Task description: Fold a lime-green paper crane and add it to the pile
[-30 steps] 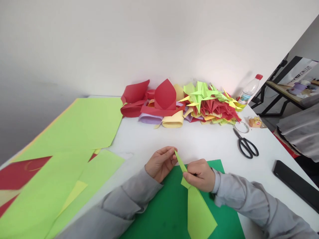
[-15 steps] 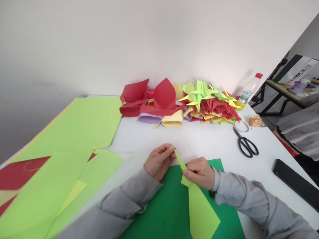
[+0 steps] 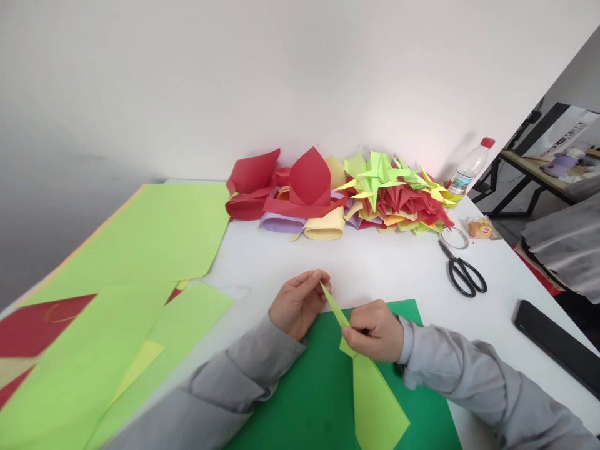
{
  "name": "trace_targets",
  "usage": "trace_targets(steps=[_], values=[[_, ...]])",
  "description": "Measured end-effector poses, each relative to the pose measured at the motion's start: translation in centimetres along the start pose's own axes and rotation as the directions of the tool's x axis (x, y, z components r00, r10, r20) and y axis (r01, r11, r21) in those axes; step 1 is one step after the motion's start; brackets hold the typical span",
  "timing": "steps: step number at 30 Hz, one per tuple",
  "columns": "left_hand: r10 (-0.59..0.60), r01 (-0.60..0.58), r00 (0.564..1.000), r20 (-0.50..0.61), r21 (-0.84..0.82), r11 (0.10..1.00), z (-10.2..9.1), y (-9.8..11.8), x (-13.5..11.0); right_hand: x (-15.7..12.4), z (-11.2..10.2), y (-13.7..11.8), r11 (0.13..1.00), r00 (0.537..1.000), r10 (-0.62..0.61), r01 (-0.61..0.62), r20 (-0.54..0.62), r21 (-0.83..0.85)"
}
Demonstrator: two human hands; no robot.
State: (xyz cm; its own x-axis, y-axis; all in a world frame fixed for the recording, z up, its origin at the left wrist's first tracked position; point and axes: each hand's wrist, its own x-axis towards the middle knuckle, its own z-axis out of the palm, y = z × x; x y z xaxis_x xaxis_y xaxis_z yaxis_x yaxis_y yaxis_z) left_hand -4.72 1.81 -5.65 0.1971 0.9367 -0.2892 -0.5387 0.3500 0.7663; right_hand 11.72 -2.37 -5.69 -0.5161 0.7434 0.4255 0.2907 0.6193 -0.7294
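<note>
A piece of folded light-green paper (image 3: 379, 403) is held up over a dark green sheet (image 3: 314, 387) on the table. Its upper part narrows to a thin point, while the lower part widens toward me. My left hand (image 3: 300, 304) is closed, thumb and fingertips pinched at the narrow tip. Around the middle, just above a small folded flap, my right hand (image 3: 375, 331) grips the paper with the thumb on top. Its curled fingers hide part of the folds.
Large light-green sheets (image 3: 140, 237) cover the table's left side, with red sheets (image 3: 47, 325) among them. Rolled coloured papers (image 3: 309, 178) and a pile of folded paper shapes (image 3: 394, 194) line the wall. Scissors (image 3: 464, 275), a bottle (image 3: 469, 165) and a black bar (image 3: 557, 340) lie right.
The folded paper's tip and lower end have shifted slightly left. My left thumb has moved a little at the tip. Both hands keep their hold.
</note>
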Motion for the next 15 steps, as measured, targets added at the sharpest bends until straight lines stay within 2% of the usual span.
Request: trace_targets(steps=[5, 9, 11, 13, 15], values=[[-0.012, 0.012, 1.0, -0.003, -0.009, 1.0, 0.1, -0.1, -0.1, -0.1, 0.2, 0.1, 1.0, 1.0, -0.013, 0.012, -0.01, -0.024], [0.018, -0.018, 0.999, 0.034, 0.018, 1.0, 0.1, -0.1, -0.3, 0.0, 0.0, 0.0, 0.999, 0.999, 0.028, -0.027, 0.024, -0.025], [0.041, -0.043, 0.998, 0.043, 0.036, 0.998, 0.0, -0.1, -0.3, 0.1, -0.3, -0.1, 0.996, 0.995, 0.087, -0.088, 0.044, 0.021], [0.057, -0.058, 0.998, 0.035, 0.042, 0.997, -0.1, -0.1, -0.2, 0.2, -0.6, -0.1, 0.969, 0.978, 0.195, -0.204, 0.076, 0.139], [0.065, -0.066, 0.998, 0.027, 0.036, 0.997, -0.3, -0.2, -0.1, 0.3, -0.8, 0.0, 0.88, 0.933, 0.333, -0.361, 0.139, 0.309]])
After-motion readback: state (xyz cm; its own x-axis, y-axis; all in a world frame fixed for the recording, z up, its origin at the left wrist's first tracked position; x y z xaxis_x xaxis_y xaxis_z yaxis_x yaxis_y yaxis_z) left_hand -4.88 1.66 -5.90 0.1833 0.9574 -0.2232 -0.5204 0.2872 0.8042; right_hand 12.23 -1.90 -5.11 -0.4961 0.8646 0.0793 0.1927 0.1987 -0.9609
